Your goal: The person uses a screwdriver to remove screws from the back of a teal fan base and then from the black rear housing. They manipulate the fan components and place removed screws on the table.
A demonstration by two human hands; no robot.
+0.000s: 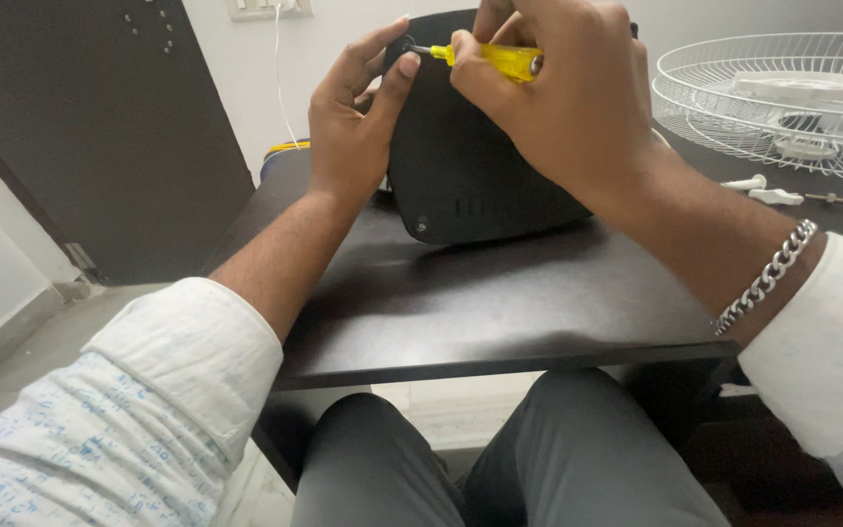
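Note:
A black rounded plastic housing (470, 176) stands on edge on the dark table (500, 312). My left hand (353, 122) grips its upper left edge, thumb and fingers pinched near the tip of a screwdriver. My right hand (558, 93) holds that yellow-handled screwdriver (495, 59) level, its tip pointing left against the housing's top edge. A silver chain bracelet (768, 276) hangs on my right wrist.
A white wire fan guard (782, 98) lies at the back right of the table, with white plastic pieces (761, 188) and a screw (831, 198) beside it. A dark door (100, 127) stands at left. A white cable (280, 78) hangs down the wall.

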